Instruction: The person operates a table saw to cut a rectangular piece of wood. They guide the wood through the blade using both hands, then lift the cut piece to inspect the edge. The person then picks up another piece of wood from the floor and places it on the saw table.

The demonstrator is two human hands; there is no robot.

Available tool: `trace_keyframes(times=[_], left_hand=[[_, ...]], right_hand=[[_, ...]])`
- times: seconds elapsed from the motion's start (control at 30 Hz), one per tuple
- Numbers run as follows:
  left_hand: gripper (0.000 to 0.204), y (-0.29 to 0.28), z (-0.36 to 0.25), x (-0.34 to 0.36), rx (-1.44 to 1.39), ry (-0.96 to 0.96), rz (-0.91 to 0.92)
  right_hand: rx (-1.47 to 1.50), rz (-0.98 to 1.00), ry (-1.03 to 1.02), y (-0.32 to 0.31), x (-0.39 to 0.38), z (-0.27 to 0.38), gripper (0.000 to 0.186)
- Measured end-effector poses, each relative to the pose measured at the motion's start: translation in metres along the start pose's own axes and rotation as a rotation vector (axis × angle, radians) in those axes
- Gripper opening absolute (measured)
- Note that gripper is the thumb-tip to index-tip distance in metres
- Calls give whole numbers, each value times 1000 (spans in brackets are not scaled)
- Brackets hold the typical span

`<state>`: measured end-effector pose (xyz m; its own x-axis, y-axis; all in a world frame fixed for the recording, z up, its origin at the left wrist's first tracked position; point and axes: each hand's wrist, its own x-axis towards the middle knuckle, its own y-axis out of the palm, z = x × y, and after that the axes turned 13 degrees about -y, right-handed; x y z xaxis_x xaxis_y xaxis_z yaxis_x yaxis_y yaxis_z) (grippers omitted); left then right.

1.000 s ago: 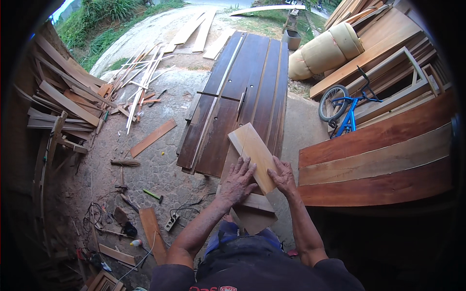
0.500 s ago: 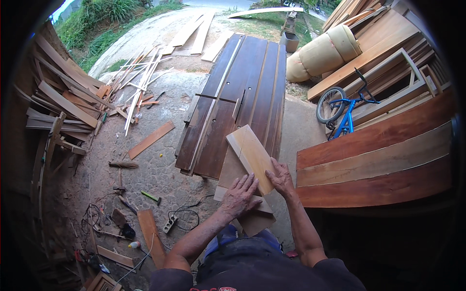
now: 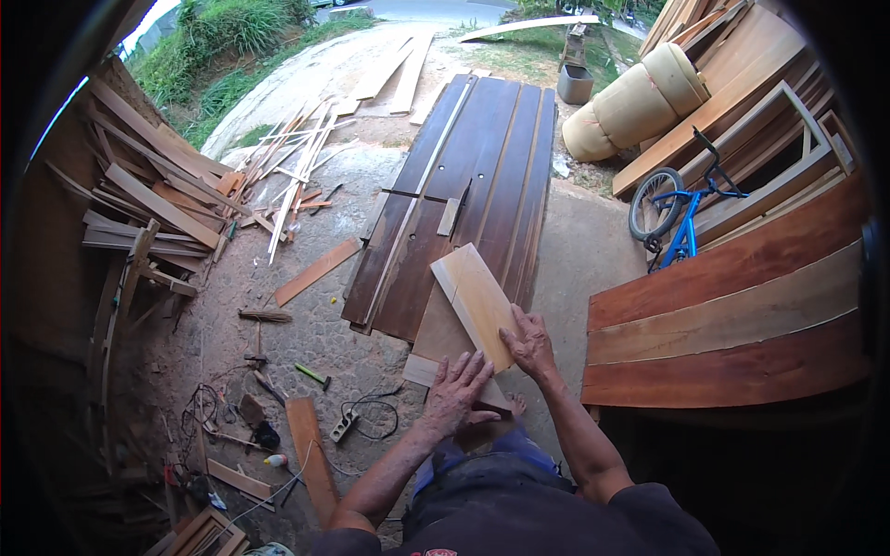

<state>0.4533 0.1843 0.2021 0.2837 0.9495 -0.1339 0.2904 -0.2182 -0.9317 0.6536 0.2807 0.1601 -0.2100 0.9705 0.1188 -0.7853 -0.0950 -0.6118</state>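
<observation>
My left hand [image 3: 450, 398] lies with fingers spread over the lower end of the stacked short boards [image 3: 419, 369], its thumb toward their near edge. My right hand [image 3: 530, 345] grips the right edge near the lower end of a pale yellowish board [image 3: 473, 292], which lies slanted on a browner board [image 3: 436, 324] beneath. Beyond them is a large dark wooden panel [image 3: 422, 259] with lengthwise grooves, strips and round holes, a small loose block [image 3: 450, 217] resting on it.
Scrap slats [image 3: 297, 176] and stacked lumber [image 3: 158, 204] fill the left. A hammer [image 3: 311, 374], power strip [image 3: 345, 424], cables and offcuts litter the floor. At right are a three-plank reddish panel [image 3: 723, 315], blue bicycle [image 3: 684, 227], foam roll [image 3: 630, 102] and leaning boards [image 3: 751, 46].
My left hand has slid down to the near end of the boards, and my right hand slightly down the pale board's edge. The view has shifted, moving the surroundings rightward in the picture.
</observation>
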Motion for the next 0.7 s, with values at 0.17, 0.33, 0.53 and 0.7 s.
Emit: trace_keyframes(times=[0.17,0.33,0.53,0.7], left_hand=[[102,-12,17,5,92,24,34],[93,9,38,-2,31,-27,-61],[82,13,39,5,-25,37,-72],[81,16,44,4,-35,55,-126]], right_hand=[[3,-14,-8,0,0,1,63],[-68,-4,-10,1,-2,7,63],[-295,-16,-75,7,2,1,62],[-327,-10,-76,12,2,18,58]])
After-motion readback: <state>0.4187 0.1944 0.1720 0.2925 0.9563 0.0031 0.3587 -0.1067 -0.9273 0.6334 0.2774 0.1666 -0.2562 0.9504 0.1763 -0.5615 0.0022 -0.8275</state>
